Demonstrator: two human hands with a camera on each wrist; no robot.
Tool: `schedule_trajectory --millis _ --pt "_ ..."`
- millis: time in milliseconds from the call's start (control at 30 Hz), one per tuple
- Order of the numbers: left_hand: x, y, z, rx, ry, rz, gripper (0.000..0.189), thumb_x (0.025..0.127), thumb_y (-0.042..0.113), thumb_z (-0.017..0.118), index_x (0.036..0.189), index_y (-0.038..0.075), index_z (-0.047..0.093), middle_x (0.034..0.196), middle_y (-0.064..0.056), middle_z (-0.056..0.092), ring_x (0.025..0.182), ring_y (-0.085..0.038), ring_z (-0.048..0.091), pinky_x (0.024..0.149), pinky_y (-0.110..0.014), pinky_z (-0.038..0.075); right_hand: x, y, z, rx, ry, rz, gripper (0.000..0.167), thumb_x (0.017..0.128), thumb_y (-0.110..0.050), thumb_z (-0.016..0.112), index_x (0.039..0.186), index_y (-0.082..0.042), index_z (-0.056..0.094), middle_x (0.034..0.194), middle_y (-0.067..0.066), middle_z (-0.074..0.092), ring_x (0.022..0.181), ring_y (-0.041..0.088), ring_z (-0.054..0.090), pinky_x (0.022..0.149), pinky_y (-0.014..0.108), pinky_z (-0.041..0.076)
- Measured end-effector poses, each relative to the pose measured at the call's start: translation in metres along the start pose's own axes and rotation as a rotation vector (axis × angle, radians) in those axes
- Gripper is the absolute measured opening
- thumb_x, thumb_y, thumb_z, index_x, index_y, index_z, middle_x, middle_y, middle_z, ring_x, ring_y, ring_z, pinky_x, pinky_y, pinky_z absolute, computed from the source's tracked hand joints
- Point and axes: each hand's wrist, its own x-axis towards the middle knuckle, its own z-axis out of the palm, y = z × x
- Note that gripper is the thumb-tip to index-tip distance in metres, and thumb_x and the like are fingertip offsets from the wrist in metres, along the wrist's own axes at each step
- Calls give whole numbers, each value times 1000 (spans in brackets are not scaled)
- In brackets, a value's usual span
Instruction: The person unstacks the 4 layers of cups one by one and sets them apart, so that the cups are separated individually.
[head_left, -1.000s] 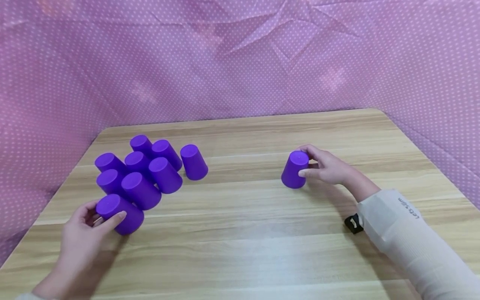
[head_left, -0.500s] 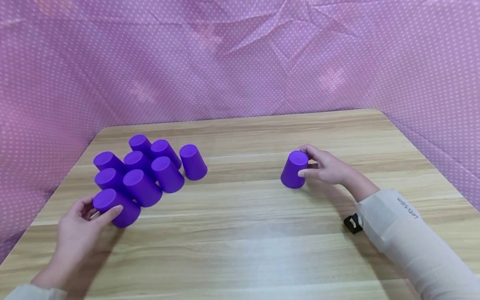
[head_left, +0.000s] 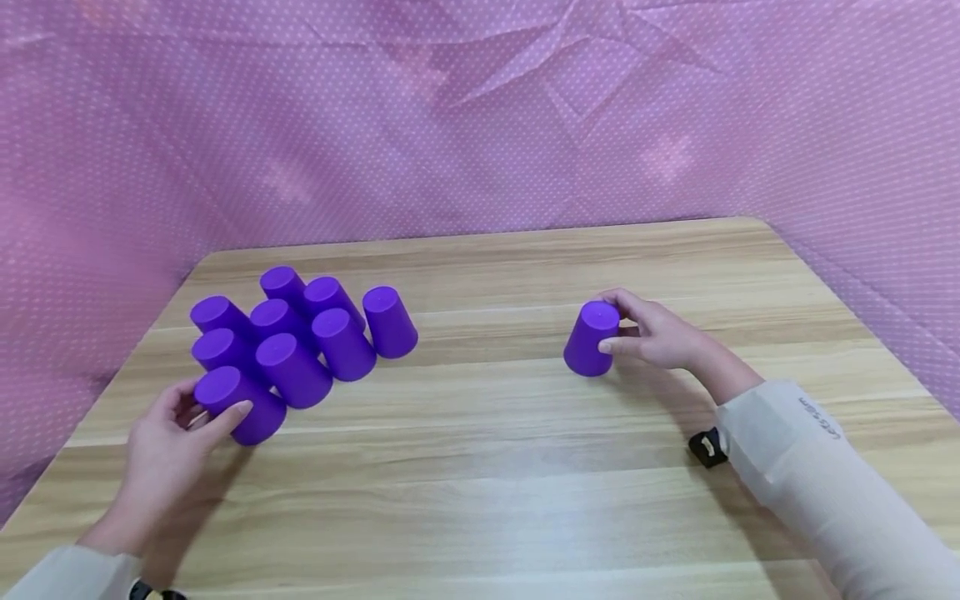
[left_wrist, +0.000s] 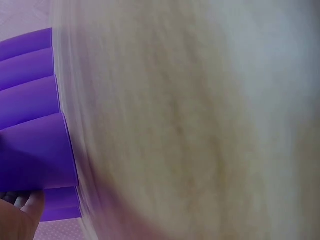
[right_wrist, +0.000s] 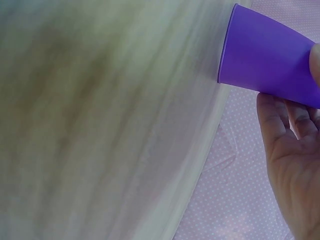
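Note:
In the head view, my left hand (head_left: 168,437) grips the nearest purple cup (head_left: 251,412) of a group at the left, thumb on its near side. That cup is upside down and sits against its neighbours. Beside it stand another purple cup (head_left: 300,375) and several more in slanted rows, all bottoms up. My right hand (head_left: 660,335) holds a lone upside-down purple cup (head_left: 587,346) on the right half of the table. The right wrist view shows this cup (right_wrist: 270,57) with its rim on the tabletop, pinched between thumb and fingers.
A light wooden table (head_left: 480,467) carries all the cups. The outermost cup of the group (head_left: 392,325) stands at its right end. Pink dotted cloth (head_left: 480,125) hangs behind the table and along both sides. A black strap piece (head_left: 707,448) hangs under the right sleeve.
My left hand has pushed its cup a little away from me, and the neighbouring front cups have shifted slightly back and right. The right hand and its cup have stayed in place.

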Motion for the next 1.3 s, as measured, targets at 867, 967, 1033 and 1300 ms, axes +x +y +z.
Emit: schedule_trajectory --millis 867,967,1033,1300 --pt "1 -2 -1 49 -19 -16 55 80 28 73 122 2 48 100 16 53 88 16 47 74 -1 45 0 -10 2 -112 -28 -16 45 86 -4 63 123 3 40 114 16 55 109 29 55 90 37 52" --pt "1 -1 0 59 -18 -16 59 80 28 73 125 -1 46 105 9 55 88 16 47 75 -2 45 -2 -11 3 -117 -23 -13 44 86 -5 64 123 4 40 114 16 55 107 21 54 90 36 52" --pt "1 -1 0 62 -18 -17 60 80 28 73 125 -2 46 108 2 56 88 16 47 75 -2 45 -1 -11 3 -123 -22 -10 44 86 -5 64 123 3 41 114 15 56 107 19 54 90 34 52" --pt "0 2 -3 107 -19 -24 62 82 31 71 126 -2 44 119 -15 53 91 13 45 77 -2 45 2 -15 6 -147 10 -25 45 85 -6 65 123 3 42 113 14 57 104 13 53 89 30 52"
